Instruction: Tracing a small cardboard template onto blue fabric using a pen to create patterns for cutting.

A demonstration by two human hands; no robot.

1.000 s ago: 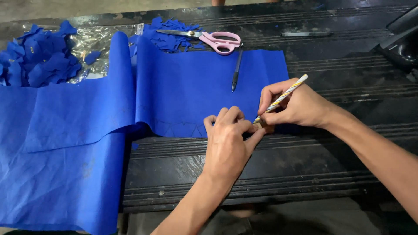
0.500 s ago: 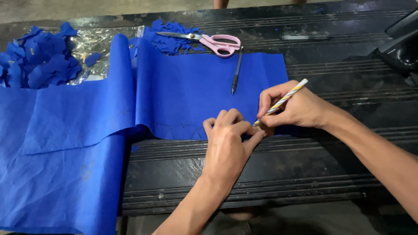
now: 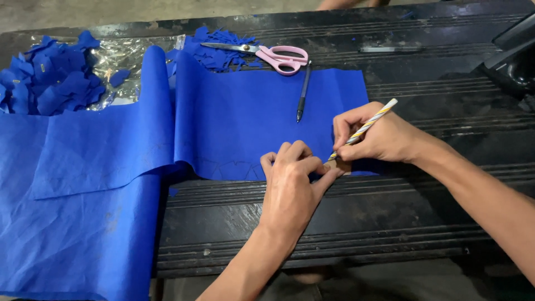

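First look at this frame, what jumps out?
The long sheet of bright blue fabric draped over the black ridged table and hanging off its left front. At its near edge the left hand presses down while the right hand works a striped pencil there. Behind lie pink-handled scissors, a dark pen and a pile of blue fabric cut-outs.

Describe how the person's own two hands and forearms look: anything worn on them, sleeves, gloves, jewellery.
Both the left hand and the right hand are bare: no gloves, and no rings, watch or bracelets that show. Both forearms are uncovered as far as the picture's edge; no sleeve comes into view. Fingernails are short and unpainted.
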